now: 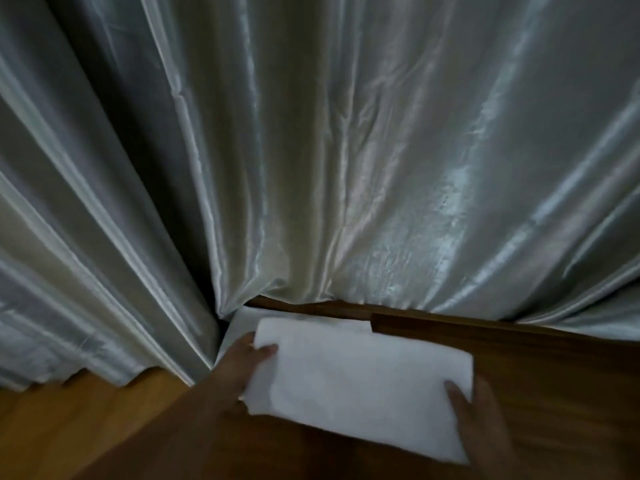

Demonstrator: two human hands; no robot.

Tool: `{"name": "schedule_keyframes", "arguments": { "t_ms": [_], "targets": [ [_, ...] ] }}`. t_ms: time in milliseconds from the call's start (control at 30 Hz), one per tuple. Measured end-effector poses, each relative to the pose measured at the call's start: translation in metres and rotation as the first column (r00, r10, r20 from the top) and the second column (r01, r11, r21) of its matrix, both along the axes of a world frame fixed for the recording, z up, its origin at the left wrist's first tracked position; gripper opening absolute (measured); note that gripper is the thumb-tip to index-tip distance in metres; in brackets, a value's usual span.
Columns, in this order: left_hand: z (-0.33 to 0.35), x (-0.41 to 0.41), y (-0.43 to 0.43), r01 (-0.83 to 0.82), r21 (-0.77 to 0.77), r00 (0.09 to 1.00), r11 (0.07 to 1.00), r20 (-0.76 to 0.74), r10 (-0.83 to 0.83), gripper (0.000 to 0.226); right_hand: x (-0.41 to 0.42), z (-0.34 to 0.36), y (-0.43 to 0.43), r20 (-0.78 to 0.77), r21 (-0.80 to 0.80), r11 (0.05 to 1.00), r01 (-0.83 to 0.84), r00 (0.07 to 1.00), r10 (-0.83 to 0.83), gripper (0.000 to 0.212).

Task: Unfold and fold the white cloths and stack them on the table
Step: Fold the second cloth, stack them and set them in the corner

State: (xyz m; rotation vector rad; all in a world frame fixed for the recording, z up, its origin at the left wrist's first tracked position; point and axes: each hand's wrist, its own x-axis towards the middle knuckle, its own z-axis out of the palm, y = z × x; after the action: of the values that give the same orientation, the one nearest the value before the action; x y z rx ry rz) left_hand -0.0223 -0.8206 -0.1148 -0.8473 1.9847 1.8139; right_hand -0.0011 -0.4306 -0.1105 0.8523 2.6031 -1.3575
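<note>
We read this as a home interior, probably a bedroom or living room. The curtain (346, 150) is our landmark: pale, satiny, falling in long pleats and filling most of the view. Directly below its hem sits a dark wooden table (519, 358). Lower left of the curtain, lighter wood floor (69, 427) shows. Lighting is dim. We cannot tell which room more closely than that.

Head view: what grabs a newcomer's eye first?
The shiny pale curtain fills most of the frame, hanging in deep folds down to the table's far edge. Bottom centre, a folded white cloth is held at its ends by the left hand and right hand over the dark wood table. Another white cloth lies behind it.
</note>
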Motion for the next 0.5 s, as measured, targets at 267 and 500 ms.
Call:
{"name": "schedule_keyframes", "arguments": {
  "t_ms": [267,500],
  "targets": [
    [-0.033,-0.044,-0.084,-0.128,-0.083,0.992,0.988,-0.032,0.125,0.052,-0.061,-0.044,-0.103,0.061,-0.051,0.988,-0.145,0.987,0.148,0.039],
    [-0.077,-0.052,-0.096,-0.101,-0.252,0.995,0.962,-0.031,0.096,0.057,-0.078,-0.083,-0.111,0.270,0.016,0.979,-0.201,0.944,0.189,0.058]
  ]
}}
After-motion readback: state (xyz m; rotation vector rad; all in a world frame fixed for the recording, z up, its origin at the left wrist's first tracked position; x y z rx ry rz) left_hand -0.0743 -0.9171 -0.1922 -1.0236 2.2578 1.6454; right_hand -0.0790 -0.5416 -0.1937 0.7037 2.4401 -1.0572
